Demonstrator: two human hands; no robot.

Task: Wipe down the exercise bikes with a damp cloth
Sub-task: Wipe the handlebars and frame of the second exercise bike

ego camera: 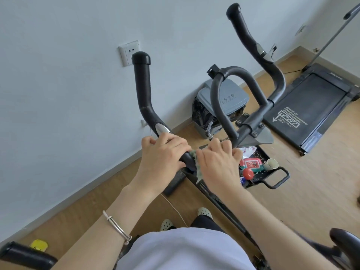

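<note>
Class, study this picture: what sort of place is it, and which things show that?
Probably a small home exercise room. There are an exercise bike's handlebars with a cloth held on them, a treadmill lying on the wood floor, and a household bin near a wall socket.

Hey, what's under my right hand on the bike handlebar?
A grey-green cloth pokes out beside the right hand and hangs off the handlebar. Whatever lies beneath the palm is covered.

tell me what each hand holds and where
Left hand grips the left handlebar below its chrome sensor; right hand wraps the green cloth round the bar beside it.
</note>
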